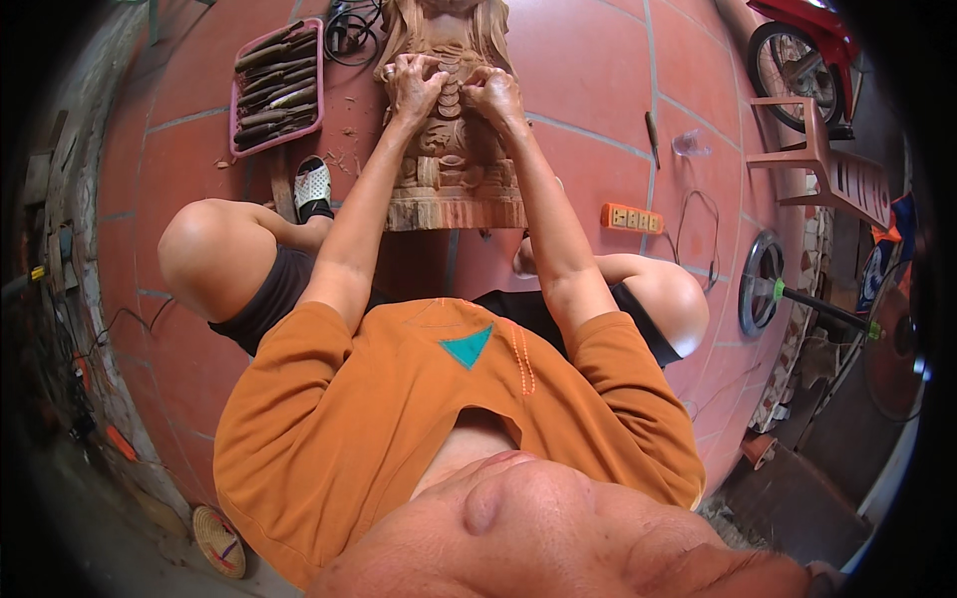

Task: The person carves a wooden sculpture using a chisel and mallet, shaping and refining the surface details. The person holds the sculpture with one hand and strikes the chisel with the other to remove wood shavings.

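Note:
A carved wooden figure [451, 174] lies in front of me between my legs, its flat base toward me. Deep relief covers it, with a row of overlapping round discs down the middle. My left hand [413, 88] rests on the left of that row, fingers bent and drawn together. On the other side my right hand [492, 94] is curled in a pinch against the wood. Both sets of fingertips meet the carving close to the discs. Anything small between the fingers is hidden.
A pink basket [321, 90] of chisel-like tools sits at the far left, near a coiled black cable [351, 38]. At right are an orange power strip [632, 218], a single slim tool [653, 138], a clear cup [690, 145], a plastic chair [819, 159], a fan [763, 284] and a red motorbike [805, 62].

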The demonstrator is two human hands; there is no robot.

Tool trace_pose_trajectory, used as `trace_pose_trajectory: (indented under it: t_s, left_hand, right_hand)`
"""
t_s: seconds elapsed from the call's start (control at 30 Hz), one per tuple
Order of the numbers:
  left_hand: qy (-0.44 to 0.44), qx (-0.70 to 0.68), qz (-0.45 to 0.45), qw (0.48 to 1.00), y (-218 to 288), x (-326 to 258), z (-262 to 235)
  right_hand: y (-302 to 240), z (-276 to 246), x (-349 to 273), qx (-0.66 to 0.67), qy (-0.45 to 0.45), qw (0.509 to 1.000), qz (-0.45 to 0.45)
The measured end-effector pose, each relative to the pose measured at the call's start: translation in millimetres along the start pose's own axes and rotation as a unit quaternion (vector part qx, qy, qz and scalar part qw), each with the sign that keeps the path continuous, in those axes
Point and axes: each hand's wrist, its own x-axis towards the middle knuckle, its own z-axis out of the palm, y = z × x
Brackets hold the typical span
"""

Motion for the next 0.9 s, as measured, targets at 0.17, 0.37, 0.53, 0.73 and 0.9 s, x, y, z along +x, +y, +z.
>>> trace_pose_trajectory:
  t_s: [0.17, 0.37, 0.53, 0.73, 0.9]
  left_hand:
    - [-0.006, 0.000, 0.004, 1.000, -3, 3, 2]
    - [0.009, -0.009, 0.008, 1.000, -7, 2, 7]
    - [0.008, -0.007, 0.009, 1.000, -5, 0, 5]
    - [-0.002, -0.006, -0.004, 1.000, -8, 2, 7]
    - [-0.003, -0.004, 0.011, 1.000, -3, 2, 5]
  right_hand:
    - [8, -13, -4, 0.075, -0.093, 0.990, 0.076]
    - [3, -4, 15, 0.082, 0.037, 0.995, 0.034]
    - [0, 10, 6, 0.032, 0.081, 0.996, 0.012]
    - [-3, -19, -8, -0.026, -0.107, 0.994, 0.021]
    - [0, -22, -6, 0.078, -0.105, 0.985, 0.115]
